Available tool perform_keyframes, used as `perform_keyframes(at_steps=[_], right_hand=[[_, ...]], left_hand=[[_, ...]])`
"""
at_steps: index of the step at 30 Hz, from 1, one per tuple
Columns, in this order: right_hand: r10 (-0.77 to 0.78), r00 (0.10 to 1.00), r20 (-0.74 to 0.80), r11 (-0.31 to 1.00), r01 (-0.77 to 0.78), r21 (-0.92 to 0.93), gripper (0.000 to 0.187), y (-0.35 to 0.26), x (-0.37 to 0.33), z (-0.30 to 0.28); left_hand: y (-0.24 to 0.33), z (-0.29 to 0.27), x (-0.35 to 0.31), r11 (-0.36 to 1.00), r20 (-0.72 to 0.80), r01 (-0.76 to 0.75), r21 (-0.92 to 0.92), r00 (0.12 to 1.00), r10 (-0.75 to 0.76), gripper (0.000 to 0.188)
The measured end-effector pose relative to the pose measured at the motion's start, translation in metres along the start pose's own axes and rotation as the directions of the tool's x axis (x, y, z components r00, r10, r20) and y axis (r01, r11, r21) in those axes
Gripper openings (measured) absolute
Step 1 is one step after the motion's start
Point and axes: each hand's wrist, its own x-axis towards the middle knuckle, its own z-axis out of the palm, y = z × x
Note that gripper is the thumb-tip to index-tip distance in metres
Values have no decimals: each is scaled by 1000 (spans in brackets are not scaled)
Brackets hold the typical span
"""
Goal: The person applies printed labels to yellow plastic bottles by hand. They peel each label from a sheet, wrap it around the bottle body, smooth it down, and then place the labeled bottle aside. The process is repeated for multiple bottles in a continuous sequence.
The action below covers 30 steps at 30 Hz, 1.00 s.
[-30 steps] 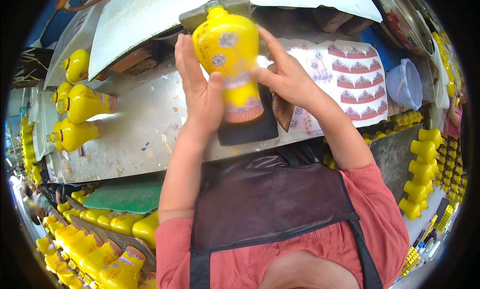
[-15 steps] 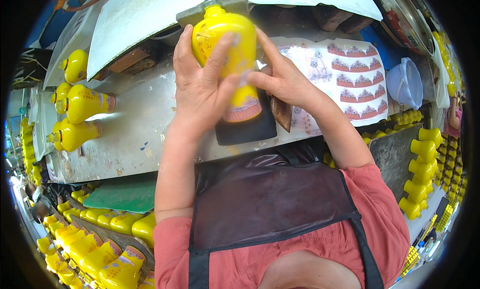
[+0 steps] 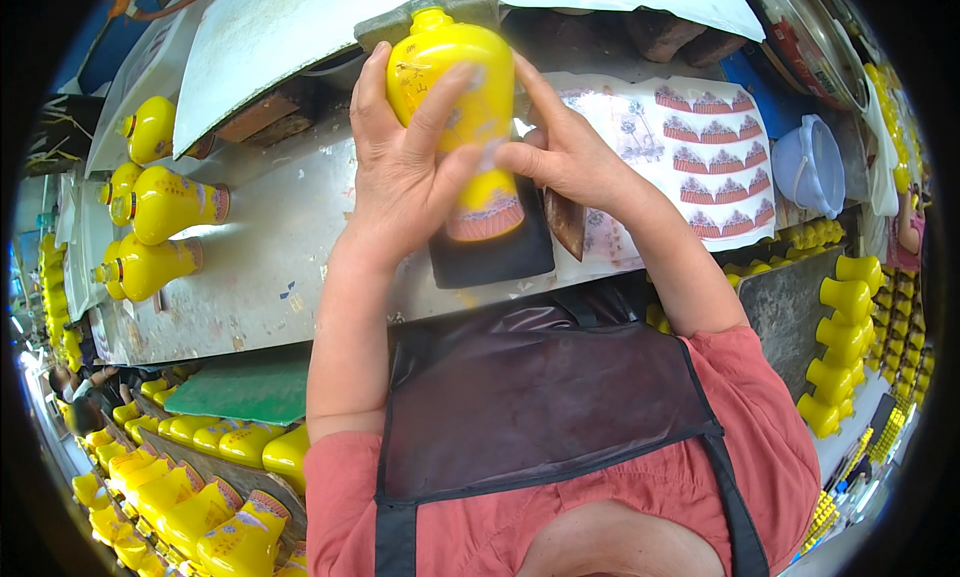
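Note:
A glossy yellow bottle (image 3: 450, 62) lies in front of me, its neck toward the far side against a grey block (image 3: 380, 27). It bears a printed floral picture, small dark characters and a pink patterned band at its base. Under its lower end is a black pad (image 3: 490, 267). My left hand (image 3: 405, 172) grips the bottle's left side, thumb and index finger pressed on its front. From the right, my right hand (image 3: 565, 157) holds it, thumb on the front close to my left thumb. Fingertips around the sides are partly hidden. A brown pointed blade-like tool (image 3: 566, 225) lies beside the pad.
Several yellow bottles (image 3: 170, 205) lie at the table's left. A sheet of printed pink-and-blue decals (image 3: 715, 162) is on the right, near a pale blue bucket (image 3: 808, 167). A white board (image 3: 270, 37) overhangs the back. More bottles (image 3: 245, 532) stand below left.
Both hands stay on the bottle, with only slight shifts of the fingers. The bottle appears turned very slightly. At the far left, a person's arm has come into view.

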Motion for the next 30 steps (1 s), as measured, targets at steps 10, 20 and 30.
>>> perform_keyframes(at_steps=[10,20,30], right_hand=[[12,995,-101,988,-28,-152,84,-15,-8,-7],[82,985,-149,981,-107,-165,90,-32,-10,0],[-62,971,-230,996,45,-80,96,-25,-8,11]], left_hand=[[-15,28,-20,847,-51,200,-493,965,-257,91],[-2,27,-22,585,58,282,-761,927,-371,89],[2,23,-20,554,149,382,-740,896,-418,92]])
